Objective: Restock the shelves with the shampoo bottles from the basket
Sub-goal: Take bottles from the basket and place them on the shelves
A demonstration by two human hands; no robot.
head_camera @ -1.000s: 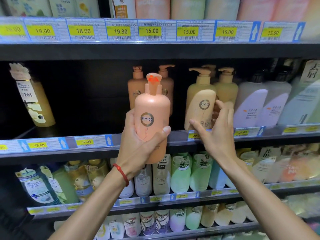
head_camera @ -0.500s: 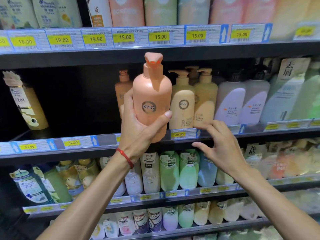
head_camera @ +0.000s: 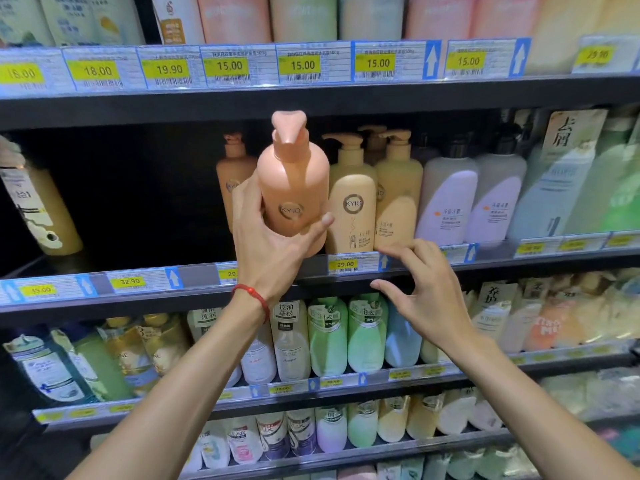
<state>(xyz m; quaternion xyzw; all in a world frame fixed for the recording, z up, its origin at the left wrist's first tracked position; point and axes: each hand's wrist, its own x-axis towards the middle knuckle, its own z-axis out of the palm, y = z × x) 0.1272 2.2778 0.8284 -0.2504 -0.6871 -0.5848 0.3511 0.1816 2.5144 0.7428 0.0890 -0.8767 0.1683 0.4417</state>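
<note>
My left hand (head_camera: 268, 244) grips an orange KYIO pump bottle (head_camera: 294, 181) round its lower body and holds it upright at the front edge of the middle shelf (head_camera: 485, 268). Another orange KYIO bottle (head_camera: 230, 178) stands behind it, and yellow KYIO bottles (head_camera: 353, 202) stand just to its right. My right hand (head_camera: 420, 292) hovers in front of the shelf edge below the yellow bottles, fingers loosely spread, holding nothing. The basket is out of view.
Left of the orange bottles the middle shelf has a dark gap, with a tilted yellow bottle (head_camera: 41, 209) at the far left. Lilac bottles (head_camera: 450, 199) and green-white ones fill the right. Packed shelves lie above and below, behind price-tag strips (head_camera: 301, 64).
My left hand has lifted the orange bottle up and in to the middle shelf, beside the yellow bottles. My right hand let go of the yellow bottle and dropped below the shelf edge.
</note>
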